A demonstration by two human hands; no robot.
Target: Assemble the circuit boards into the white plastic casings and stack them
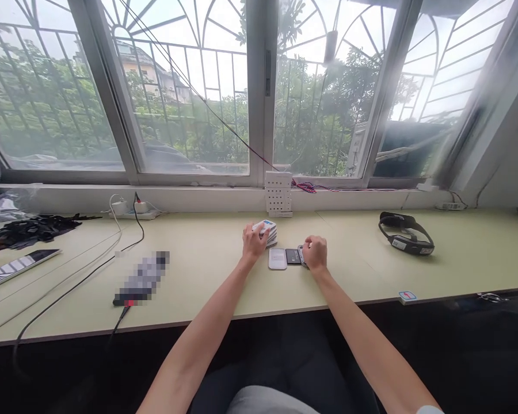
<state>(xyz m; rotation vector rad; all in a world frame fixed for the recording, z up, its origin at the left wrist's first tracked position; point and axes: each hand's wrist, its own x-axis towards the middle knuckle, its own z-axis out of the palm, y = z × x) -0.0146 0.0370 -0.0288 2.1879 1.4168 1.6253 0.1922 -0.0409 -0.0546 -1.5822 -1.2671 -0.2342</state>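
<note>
**Editor:** Where are the hands?

**Reporter:** A person reaches across a pale desk [354, 230] beneath barred windows [190, 86]. The left hand [254, 241] is clasped about the left side of a stack of white cases [273, 236], thumb and fingers against it. The right hand [316, 253] is curled, knuckles up, over a small device [301, 255]; whether its fingertips pinch anything cannot be told, as the hand hides them.

**Editor:** And between them?

**Reporter:** A black battery-like block [292, 256] lies against the device's left side, or partly over it; the join is too small to read. Just left of that, nearer the stack, a white cover [277, 259] lies flat. (A black headset [406, 234] sits well apart, to the right.)

**Editor:** What would make for tidy handling?

**Reporter:** A light left hold, pressing straight down; the stack's uneven edges suggest it could slide if nudged sideways. At right, the device is best kept flat on the desk and held by its rim, with force spared the block and the wrist clear of the cover.
</note>
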